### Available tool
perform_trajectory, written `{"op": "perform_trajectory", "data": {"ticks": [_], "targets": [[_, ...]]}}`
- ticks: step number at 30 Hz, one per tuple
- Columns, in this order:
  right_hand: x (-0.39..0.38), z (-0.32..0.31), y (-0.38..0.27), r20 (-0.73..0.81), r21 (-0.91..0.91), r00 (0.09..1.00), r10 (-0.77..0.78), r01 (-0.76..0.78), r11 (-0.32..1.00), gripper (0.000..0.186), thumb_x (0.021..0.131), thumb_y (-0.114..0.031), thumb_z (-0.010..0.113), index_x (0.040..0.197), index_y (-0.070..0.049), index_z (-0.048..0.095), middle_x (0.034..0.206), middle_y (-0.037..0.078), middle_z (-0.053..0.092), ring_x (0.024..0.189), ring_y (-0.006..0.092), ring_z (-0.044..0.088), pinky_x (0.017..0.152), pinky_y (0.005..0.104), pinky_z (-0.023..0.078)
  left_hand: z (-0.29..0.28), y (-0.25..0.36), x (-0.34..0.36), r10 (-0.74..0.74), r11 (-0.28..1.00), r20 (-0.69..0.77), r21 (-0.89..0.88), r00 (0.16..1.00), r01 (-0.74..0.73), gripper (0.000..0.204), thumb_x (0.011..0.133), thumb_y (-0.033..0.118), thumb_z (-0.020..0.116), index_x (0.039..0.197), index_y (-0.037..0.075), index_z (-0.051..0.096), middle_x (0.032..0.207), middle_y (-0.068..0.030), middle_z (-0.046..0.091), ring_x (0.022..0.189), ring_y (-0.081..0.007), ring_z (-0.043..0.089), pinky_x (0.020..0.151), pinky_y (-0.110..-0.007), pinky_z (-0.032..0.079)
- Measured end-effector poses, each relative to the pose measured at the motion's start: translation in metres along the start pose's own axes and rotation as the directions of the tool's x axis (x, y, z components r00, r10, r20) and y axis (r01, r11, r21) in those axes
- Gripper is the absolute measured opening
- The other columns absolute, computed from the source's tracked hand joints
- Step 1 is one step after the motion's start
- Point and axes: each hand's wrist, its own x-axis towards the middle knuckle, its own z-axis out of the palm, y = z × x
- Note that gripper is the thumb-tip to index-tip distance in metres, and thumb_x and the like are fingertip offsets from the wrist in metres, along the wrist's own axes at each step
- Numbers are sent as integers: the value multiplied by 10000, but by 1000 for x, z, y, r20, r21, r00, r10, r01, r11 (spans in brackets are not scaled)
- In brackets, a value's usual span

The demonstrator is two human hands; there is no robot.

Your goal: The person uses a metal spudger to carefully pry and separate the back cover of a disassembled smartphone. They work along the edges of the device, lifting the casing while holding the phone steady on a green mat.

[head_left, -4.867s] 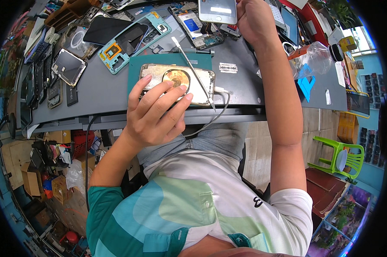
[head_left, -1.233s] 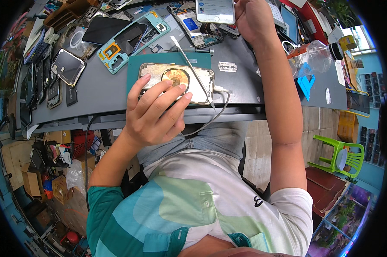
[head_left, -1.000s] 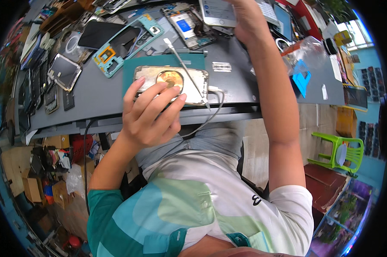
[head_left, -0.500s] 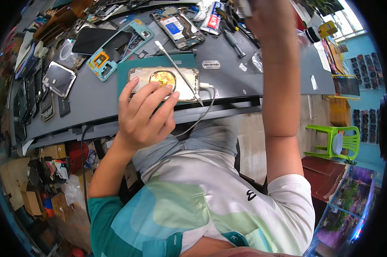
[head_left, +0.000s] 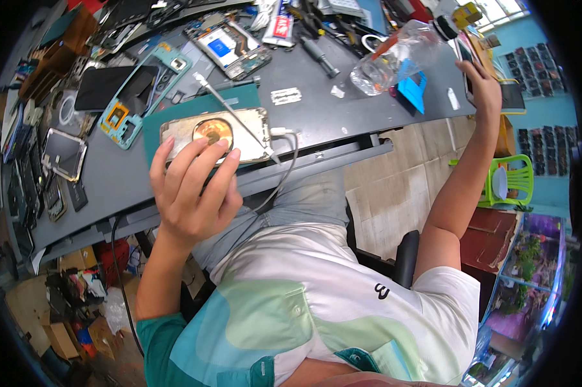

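My left hand lies over an opened phone with its fingers spread, the fingertips by the round copper-coloured coil in its back. A white cable meets the phone's right end. Across the phone lies a slim metal pry tool, slanting toward the desk's near edge. Beneath it all is a green mat. My right arm reaches out to the far right, where my right hand is closed on a dark, flat, phone-like slab beside the desk's right end. Most of the slab's face is turned away.
A clear plastic bottle lies near a blue folded piece. A razor blade, a grey screwdriver and a teal phone frame lie around the mat. Phone parts crowd the left. A green chair stands right.
My right hand has swung from the far side of the desk out to the right, and the dark slab now shows in it. My left hand stays on the phone; the view has turned slightly.
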Motion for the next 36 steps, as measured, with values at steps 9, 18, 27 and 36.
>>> {"op": "perform_trajectory", "data": {"ticks": [9,18,27,36], "targets": [[14,63,49,143,-541,977,158,-56,839,968,827,-834,751,1467,-109,800,1434,226,788,1384,396,723,1158,493,544,5,-1,-1,-19,1000,2,23,1000,19,440,824,99,793,1256,139,868,1333,-40,791,1271,-258,711,1254,-568,455],[15,88,81,-34,-538,999,-26,3,843,945,928,-868,664,1486,-115,785,1483,216,763,1387,402,716,1158,487,549,7,1,-6,4,1000,-70,-13,998,-5,342,817,94,777,1137,126,890,1233,-15,824,1204,-238,745,1211,-558,514],[-165,0,-81,-438,346,635,-637,773,532,256,1024,-173,848,1187,23,834,1186,189,831,854,181,752,745,291,583,8,-1,-4,13,999,-79,-49,997,-17,319,837,92,752,1125,119,886,1215,-15,823,1176,-233,758,1190,-562,542],[-242,115,-229,133,551,514,-847,672,495,466,847,-179,991,1228,25,816,1170,127,779,884,205,698,739,316,534,8,-6,-7,37,998,-97,-51,995,-43,287,835,91,772,1099,126,879,1182,-17,821,1155,-230,765,1143,-549,578]]}}
